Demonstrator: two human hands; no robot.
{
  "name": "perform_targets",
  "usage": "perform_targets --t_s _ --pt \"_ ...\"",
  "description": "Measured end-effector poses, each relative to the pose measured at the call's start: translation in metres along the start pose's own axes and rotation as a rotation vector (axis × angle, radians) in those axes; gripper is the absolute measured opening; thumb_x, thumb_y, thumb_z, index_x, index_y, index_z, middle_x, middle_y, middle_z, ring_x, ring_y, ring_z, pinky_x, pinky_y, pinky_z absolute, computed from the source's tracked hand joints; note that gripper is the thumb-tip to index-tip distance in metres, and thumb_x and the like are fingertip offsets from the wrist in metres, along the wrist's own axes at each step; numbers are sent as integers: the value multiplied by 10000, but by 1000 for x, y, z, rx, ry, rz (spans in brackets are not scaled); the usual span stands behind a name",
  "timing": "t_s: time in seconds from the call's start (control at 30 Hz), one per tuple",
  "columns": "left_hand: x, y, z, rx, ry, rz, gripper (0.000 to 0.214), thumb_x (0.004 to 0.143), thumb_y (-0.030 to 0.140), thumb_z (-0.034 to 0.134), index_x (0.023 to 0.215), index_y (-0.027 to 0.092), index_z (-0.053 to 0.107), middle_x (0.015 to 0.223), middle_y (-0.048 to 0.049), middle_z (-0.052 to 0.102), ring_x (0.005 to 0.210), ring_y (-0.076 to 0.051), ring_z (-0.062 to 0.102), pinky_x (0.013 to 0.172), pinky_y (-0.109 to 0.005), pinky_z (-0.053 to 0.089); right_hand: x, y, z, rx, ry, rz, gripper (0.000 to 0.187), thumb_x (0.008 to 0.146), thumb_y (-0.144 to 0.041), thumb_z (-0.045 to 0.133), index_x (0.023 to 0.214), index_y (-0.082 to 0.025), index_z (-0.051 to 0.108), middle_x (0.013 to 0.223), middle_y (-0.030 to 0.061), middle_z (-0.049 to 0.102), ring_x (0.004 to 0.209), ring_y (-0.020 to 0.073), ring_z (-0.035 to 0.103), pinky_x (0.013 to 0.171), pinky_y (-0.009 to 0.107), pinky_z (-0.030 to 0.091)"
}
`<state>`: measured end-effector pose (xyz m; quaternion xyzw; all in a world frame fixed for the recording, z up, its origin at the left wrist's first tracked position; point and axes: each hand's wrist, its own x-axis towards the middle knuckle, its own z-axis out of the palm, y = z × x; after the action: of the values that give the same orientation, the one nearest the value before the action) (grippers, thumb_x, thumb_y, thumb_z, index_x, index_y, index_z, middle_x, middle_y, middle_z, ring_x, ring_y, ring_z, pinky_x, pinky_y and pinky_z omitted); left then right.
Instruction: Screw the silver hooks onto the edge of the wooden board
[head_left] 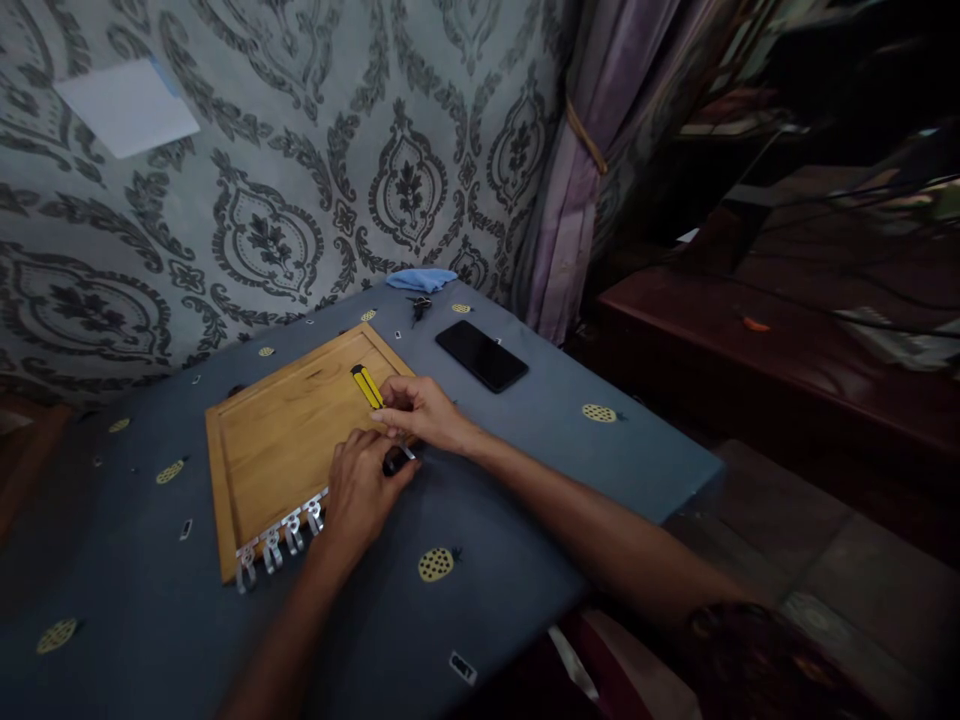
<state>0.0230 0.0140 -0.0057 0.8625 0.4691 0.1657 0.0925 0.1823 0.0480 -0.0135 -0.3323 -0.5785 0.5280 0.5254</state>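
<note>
Head view: a framed wooden board (289, 435) is lying flat on a blue, pineapple-print bench (525, 530), and a metal hook rail (282, 530) is running along its near edge, curved hooks hanging off it. The right-hand part of that edge is being covered by the left hand (364, 482), thumb spread away from the fingers; whether anything's being clasped in that grip can't be told, sorry. Just beyond it the right hand (427, 412) is being held in close, its grip looking narrow. A yellow-and-black tool (366, 384) is showing over the board right by those fingertips, but whether it's being pinched or just resting there can't be made out. Farther back, a black phone (482, 356) is lying to the right of the board, while some keys (421, 306) and a crumpled blue cloth (422, 279) are sitting near the wall (337, 190).
</note>
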Motion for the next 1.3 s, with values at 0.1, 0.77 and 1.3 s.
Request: perform_targets --t_s 0.1,0.77,1.3 --pt "0 0 0 -6 -1 -2 193 850 240 813 1035 195 787 1044 -92 778 1049 -319 683 884 -438 515 -2 1 4 -32 40 -22 482 756 -555 832 764 -222 483 636 -80 503 543 98 522 505 224 418" --pt "0 -4 4 20 40 36 236 849 259 812 1079 216 782 1086 -89 784 1056 -316 692 899 -451 545 -4 -11 -5 -49 -175 36 371 839 -480 766 767 -192 543 651 -56 551 594 109 550 556 230 453" --pt "0 -3 3 42 24 14 156 865 267 791 999 188 785 1018 -94 777 1024 -313 690 875 -440 544 -1 -4 -6 -65 -133 69 507 679 -463 915 938 -192 575 789 -66 621 544 70 496 506 215 415"
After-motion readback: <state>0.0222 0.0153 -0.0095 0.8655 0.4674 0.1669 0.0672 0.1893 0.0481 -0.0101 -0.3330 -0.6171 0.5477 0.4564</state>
